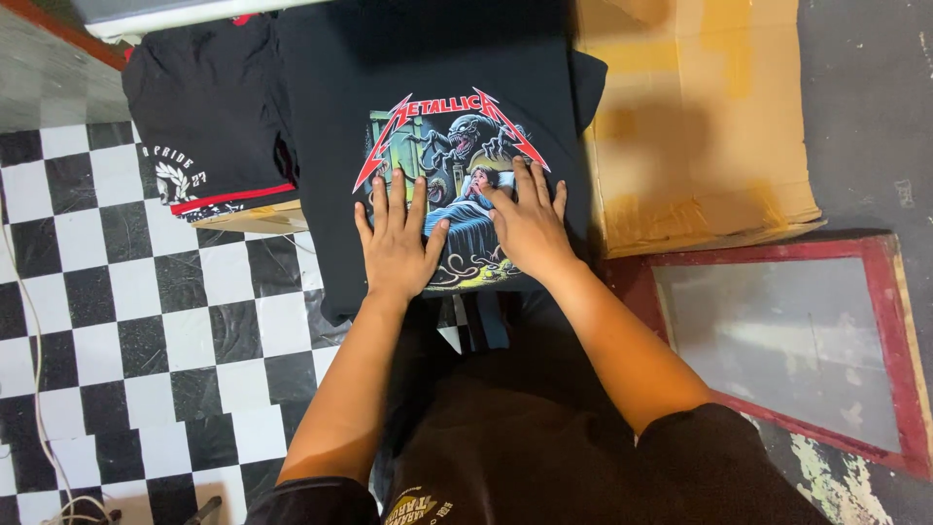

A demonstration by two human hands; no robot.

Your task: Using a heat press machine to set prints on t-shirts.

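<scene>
Two flat hands, the left hand and right hand, press spread fingers on a black shirt. It looks soft, light and floppy; the edges beside the palms seem best for holding.

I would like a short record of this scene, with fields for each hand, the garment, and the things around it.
left hand: flat, fingers spread, on the print
right hand: flat, on the print
garment: black T-shirt with colourful monster print
left of it: folded black shirts
right of it: flattened cardboard; red-framed screen
floor: black-and-white checkered
</scene>
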